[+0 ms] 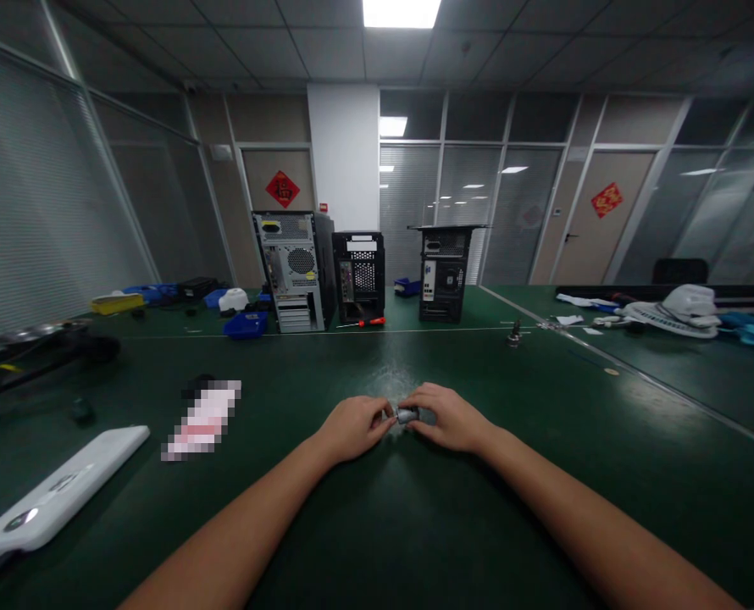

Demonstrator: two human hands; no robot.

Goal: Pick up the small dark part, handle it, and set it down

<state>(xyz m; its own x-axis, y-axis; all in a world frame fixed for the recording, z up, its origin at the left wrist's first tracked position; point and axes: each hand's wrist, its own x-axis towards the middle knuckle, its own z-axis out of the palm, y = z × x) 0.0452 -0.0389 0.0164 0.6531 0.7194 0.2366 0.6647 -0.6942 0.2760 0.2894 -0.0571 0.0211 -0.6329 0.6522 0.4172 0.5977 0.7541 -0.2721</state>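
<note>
Both my hands meet over the middle of the green table (377, 525). My left hand (352, 426) and my right hand (448, 417) are each closed in a pinch on a small silvery metal part (406, 414) held between their fingertips, just above the tabletop. The part is too small to name. My bare forearms reach in from the bottom of the view.
Three computer cases (294, 269) (359, 274) (444, 271) stand at the back, with a red-handled screwdriver (365, 322) before them. A white panel (59, 491) lies front left, a blurred card (202, 419) beside it. Blue bins (245, 324) sit back left, white clutter (675, 309) back right.
</note>
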